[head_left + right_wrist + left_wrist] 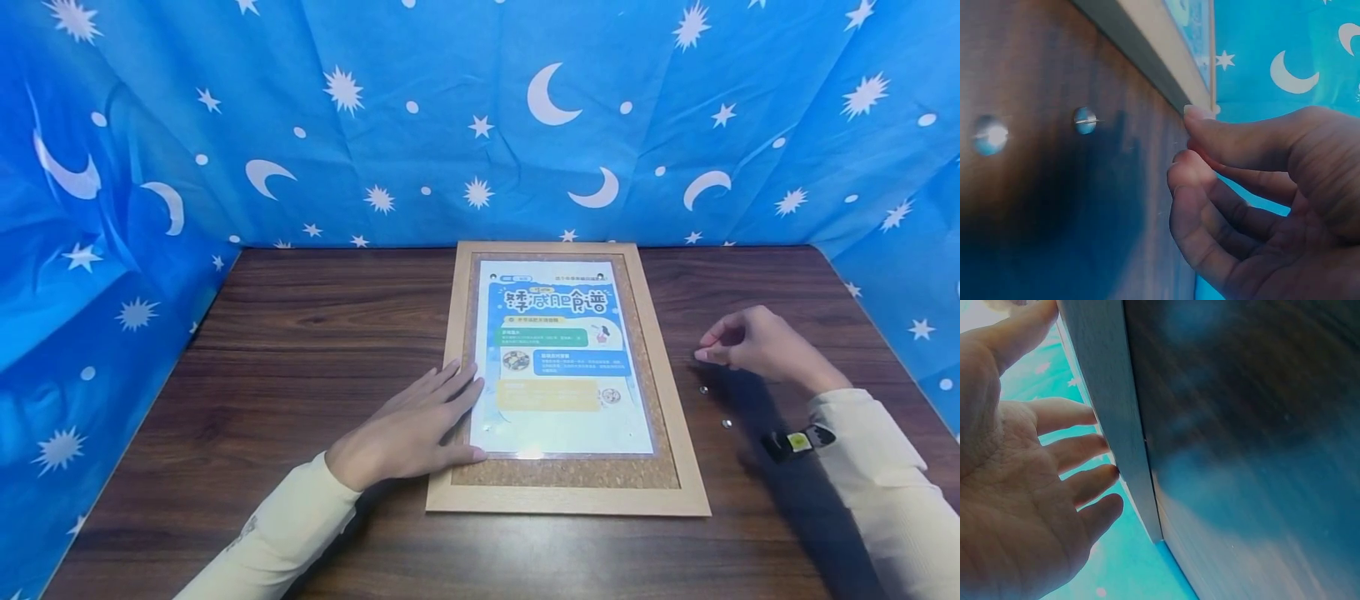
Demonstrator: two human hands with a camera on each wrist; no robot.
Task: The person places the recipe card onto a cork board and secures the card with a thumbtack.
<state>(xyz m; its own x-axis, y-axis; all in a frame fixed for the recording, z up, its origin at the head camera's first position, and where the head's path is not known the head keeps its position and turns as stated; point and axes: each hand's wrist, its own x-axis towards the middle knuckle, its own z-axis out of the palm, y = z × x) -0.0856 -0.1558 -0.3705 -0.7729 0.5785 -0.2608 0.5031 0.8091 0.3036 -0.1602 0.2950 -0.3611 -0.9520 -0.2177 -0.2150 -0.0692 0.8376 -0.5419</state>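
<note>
A cork board (562, 475) in a pale wooden frame lies on the table. A printed sheet (555, 429) in blue, green and yellow lies on the cork, with a thumbtack (492, 277) at its top left and another thumbtack (600, 277) at its top right. My left hand (420, 425) rests, fingers spread, over the frame's left side, fingertips at the sheet's edge. Right of the board, my right hand (750, 346) hovers with bent fingers, thumb and index finger slightly apart and nothing visible between them. Two loose thumbtacks (1085, 120) lie on the table below it.
The dark wooden table (300, 333) extends on both sides of the board. Blue cloth (450, 125) with white moons and stars hangs at the back and sides. A watch (798, 442) is on the right wrist.
</note>
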